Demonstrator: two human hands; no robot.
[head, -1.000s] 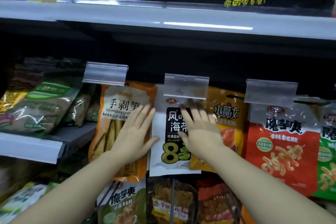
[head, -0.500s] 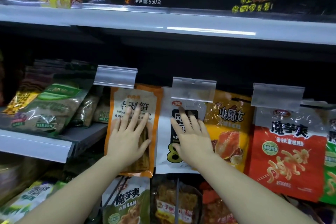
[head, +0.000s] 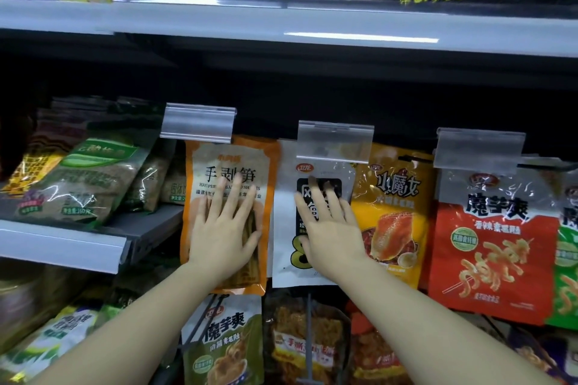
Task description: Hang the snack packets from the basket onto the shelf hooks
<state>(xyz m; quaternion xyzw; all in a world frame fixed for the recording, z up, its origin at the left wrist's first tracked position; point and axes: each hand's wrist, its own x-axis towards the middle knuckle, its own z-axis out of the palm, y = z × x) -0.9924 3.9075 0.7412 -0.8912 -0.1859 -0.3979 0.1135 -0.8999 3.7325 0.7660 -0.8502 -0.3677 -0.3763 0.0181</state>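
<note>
Under the flat fingers, two hanging snack packets are pressed.
The orange packet (head: 226, 212) is covered by the left hand (head: 223, 228) and the white packet (head: 312, 212) by the right hand (head: 328, 228), fingers straight and spread, gripping nothing. Both packets appear light, soft and slippery; a pinch above the fingertips, at the stiff top seam under the clear tag holders (head: 334, 142), is judged best.

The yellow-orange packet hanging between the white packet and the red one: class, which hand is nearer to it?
Right. The right hand lies flat on the white packet beside the yellow-orange packet; the left hand presses the orange packet farther left.
</note>
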